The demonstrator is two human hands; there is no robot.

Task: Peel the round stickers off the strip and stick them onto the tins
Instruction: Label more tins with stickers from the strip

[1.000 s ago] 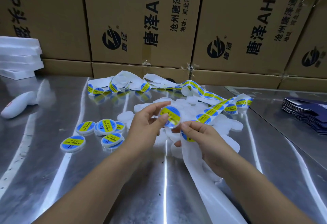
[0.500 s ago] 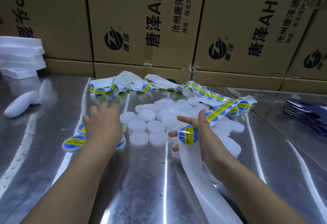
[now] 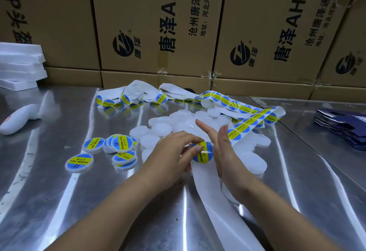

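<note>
The left hand (image 3: 172,152) pinches a round blue-and-yellow paper sticker (image 3: 206,155); just right of that grip, the right hand (image 3: 224,151) has straight fingers.

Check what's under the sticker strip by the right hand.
Unlabelled white tins poke out beneath the sticker strip; the strip and right hand hide how many more.

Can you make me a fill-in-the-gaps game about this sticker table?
1. The left hand grips a tin whose sticker is blue and ____.
2. The labelled tins lie on the ____ side of the plain white tins.
3. The sticker strip lies on a shiny ____ table.
4. Behind it all stand brown cardboard ____.
Missing words: yellow; left; metal; boxes.
</note>
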